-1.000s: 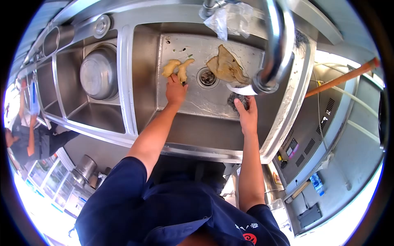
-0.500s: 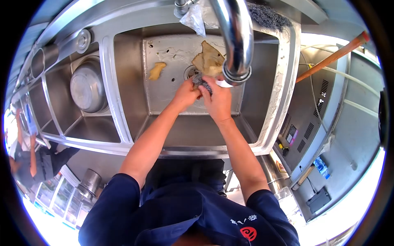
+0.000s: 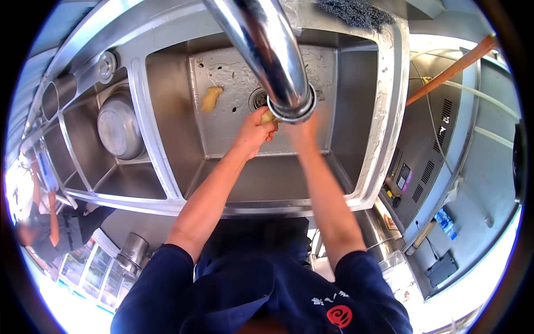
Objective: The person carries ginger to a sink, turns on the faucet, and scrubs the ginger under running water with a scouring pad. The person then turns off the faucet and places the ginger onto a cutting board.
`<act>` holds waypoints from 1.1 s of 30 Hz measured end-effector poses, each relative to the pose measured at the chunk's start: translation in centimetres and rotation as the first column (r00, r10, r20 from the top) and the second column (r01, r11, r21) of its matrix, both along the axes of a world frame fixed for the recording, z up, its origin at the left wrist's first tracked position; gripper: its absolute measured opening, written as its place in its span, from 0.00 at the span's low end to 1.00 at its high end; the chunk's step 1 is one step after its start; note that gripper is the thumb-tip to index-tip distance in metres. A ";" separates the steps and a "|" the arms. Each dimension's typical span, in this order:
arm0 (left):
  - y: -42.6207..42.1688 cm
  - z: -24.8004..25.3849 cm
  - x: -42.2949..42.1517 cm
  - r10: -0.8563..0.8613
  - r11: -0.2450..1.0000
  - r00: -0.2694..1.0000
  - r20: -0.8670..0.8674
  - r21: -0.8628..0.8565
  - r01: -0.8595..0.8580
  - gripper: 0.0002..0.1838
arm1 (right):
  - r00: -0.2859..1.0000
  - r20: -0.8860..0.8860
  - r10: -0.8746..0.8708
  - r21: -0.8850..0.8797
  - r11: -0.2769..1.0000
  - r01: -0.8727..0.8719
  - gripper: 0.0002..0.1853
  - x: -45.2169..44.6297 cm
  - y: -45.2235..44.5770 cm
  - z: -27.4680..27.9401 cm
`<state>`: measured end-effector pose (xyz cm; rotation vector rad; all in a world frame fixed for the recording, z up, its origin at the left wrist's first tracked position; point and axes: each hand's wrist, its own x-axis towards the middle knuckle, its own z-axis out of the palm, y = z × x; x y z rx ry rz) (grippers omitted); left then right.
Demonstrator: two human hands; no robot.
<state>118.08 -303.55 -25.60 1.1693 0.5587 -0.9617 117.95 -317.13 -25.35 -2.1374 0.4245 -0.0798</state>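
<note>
Here's the wide rectangular stainless-steel sink basin [image 3: 264, 181], and over it arches a thick, shiny chrome tap [image 3: 267, 55]. A round silver metal pot [image 3: 119, 127] leans in the compartment to the left. A dark grey, fuzzy pad [image 3: 356, 13] lies on the back rim. And the hands! The left hand [image 3: 257, 132] curls below the tap mouth, pinching a pale yellow knobbly piece [image 3: 268, 116]; the right hand [image 3: 302, 131], close beside it, is blurred and partly covered, grip impossible to tell. A second tan-yellow knobbly piece [image 3: 212, 98] lies on the basin floor, left of the round drain [image 3: 257, 98].
</note>
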 end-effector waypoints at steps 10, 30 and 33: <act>0.7 0.6 -0.5 0.066 0.998 0.997 -0.029 -0.018 -0.066 0.09 | 0.956 -0.291 -0.045 0.205 0.973 0.108 0.18 0.3 -4.8 -2.2; -1.9 1.1 -1.3 0.146 0.988 0.989 -0.032 0.050 -0.144 0.16 | 0.956 -0.215 -0.201 0.024 0.977 0.211 0.12 1.6 -4.1 -2.2; -2.3 2.8 0.9 0.342 0.934 0.931 -0.123 0.153 -0.323 0.10 | 0.998 -0.016 -0.067 -0.040 0.997 0.066 0.10 -1.0 0.1 2.1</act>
